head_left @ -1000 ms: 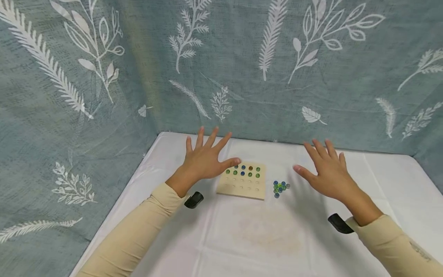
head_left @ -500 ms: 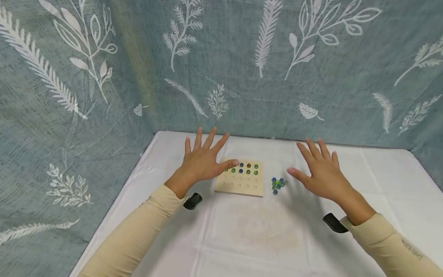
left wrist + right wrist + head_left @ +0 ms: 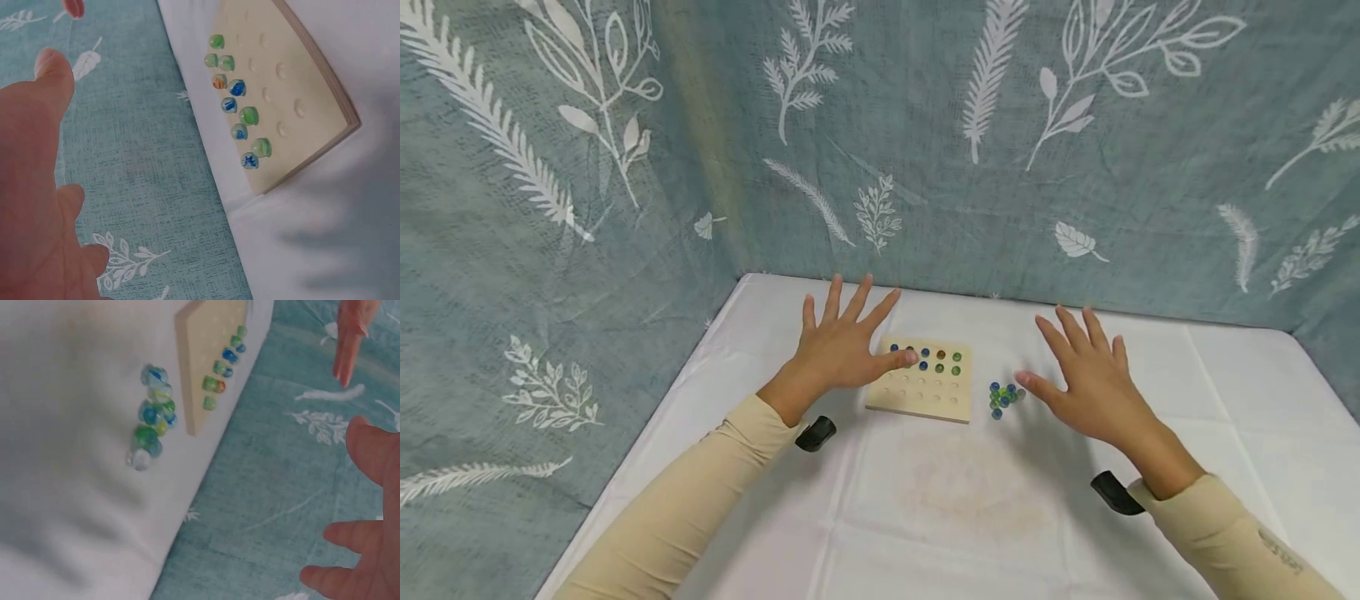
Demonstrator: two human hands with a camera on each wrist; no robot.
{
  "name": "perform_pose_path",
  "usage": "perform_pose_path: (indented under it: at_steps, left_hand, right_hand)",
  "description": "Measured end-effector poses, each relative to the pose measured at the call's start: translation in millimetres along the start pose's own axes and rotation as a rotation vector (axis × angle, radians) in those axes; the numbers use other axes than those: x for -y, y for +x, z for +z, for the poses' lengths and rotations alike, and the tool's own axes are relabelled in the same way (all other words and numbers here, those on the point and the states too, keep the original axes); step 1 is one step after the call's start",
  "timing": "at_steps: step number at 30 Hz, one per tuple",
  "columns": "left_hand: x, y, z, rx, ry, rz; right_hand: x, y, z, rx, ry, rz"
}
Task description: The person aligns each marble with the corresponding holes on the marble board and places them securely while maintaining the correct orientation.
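My left hand [image 3: 838, 350] hovers over the table with its fingers spread, and its thumb overlaps the top left of a pale wooden board [image 3: 917, 409] in the head view. Glass marbles [image 3: 249, 116] in green, blue and orange-brown fill the board's two far rows; the nearer rows show bare round hollows. Right of the board lies a loose cluster of blue, green and clear marbles [image 3: 1002, 397]. My right hand [image 3: 1097, 387] is held up just right of that cluster, fingers spread, holding nothing. In the right wrist view the cluster [image 3: 150, 415] sits beside the board's edge [image 3: 187, 369].
A white cloth covers the table [image 3: 970, 525]. Behind it and to the left hangs a teal curtain [image 3: 925, 125] with white leaf prints. Dark wrist devices [image 3: 816, 434] sit under both cuffs.
My right hand has drifted left, nearer the loose marbles. The left hand stays nearly in place. The view shifts slightly; board and marbles lie as before.
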State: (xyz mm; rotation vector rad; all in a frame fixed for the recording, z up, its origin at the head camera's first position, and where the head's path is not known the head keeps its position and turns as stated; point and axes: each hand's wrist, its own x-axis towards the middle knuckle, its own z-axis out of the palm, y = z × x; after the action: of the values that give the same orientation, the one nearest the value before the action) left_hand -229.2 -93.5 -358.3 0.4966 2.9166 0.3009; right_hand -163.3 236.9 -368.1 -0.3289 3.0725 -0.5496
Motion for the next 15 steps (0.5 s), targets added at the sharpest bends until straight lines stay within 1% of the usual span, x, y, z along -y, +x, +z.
perform_pose_path:
  at_steps: [2, 7, 13, 15]
  left_hand:
    - [1.0, 0.6, 1.9, 0.013, -0.005, 0.001]
    - [4.5, 1.7, 7.6, 0.006, -0.002, 0.007]
    - [7.1, 1.5, 11.5, 0.021, -0.002, 0.010]
    - [10.6, -0.6, 15.0, 0.028, -0.003, 0.006]
  right_hand:
    - [0, -2, 3, 0.004, -0.004, -0.005]
    - [1, -5, 10, -0.009, -0.016, -0.017]
    - [0, -9, 16, -0.020, -0.014, -0.034]
    - [1, -11, 20, -0.017, -0.010, -0.042]
